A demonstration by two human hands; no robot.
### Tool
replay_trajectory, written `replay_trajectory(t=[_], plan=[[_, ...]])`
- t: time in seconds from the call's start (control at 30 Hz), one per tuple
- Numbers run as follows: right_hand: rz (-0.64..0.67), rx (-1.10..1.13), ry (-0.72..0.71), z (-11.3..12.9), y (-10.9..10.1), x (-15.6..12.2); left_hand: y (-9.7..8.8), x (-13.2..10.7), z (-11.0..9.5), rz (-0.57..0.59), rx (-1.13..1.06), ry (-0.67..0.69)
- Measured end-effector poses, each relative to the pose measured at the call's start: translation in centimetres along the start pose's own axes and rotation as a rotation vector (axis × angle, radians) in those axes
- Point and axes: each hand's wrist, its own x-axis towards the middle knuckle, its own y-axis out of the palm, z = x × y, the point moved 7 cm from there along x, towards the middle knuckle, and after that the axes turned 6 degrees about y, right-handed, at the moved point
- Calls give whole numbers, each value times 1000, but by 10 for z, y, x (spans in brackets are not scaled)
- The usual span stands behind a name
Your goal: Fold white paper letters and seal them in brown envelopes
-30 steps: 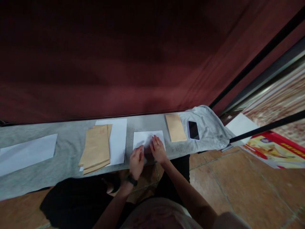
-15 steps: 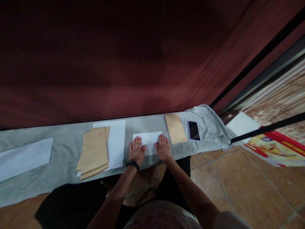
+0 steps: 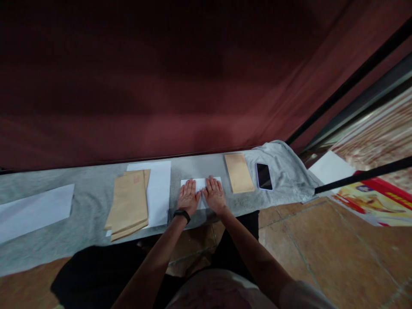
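Observation:
My left hand (image 3: 188,197) and my right hand (image 3: 213,195) lie flat side by side, fingers stretched out, pressing on a folded white sheet of paper (image 3: 201,183) on the grey cloth-covered bench (image 3: 86,201). A black band sits on my left wrist. To the left lies a stack of brown envelopes (image 3: 128,202) on top of a white sheet (image 3: 158,191). One single brown envelope (image 3: 238,172) lies just right of my hands.
A black phone (image 3: 264,176) rests on the cloth right of the single envelope. Another white sheet (image 3: 34,210) lies far left. A dark red curtain hangs behind the bench. A red and yellow poster (image 3: 373,199) and a black bar sit on the tiled floor at right.
Both hands went from folding the white sheet to lying flat on it. They were apart at its ends half a second ago and now sit close together at its middle.

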Motion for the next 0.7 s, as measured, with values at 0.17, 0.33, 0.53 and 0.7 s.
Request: replay_trajectory(t=[0.17, 0.33, 0.53, 0.7], plan=[[-52, -32, 39, -12, -5, -9, -5, -12, 11, -53, 15, -66], [-95, -41, 47, -19, -12, -26, -13, -32, 16, -124, 15, -135], [-88, -42, 84, -28, -18, -56, -21, -61, 16, -154, -41, -224], [-100, -41, 134, -29, -23, -77, -29, -69, 13, -118, -127, -259]])
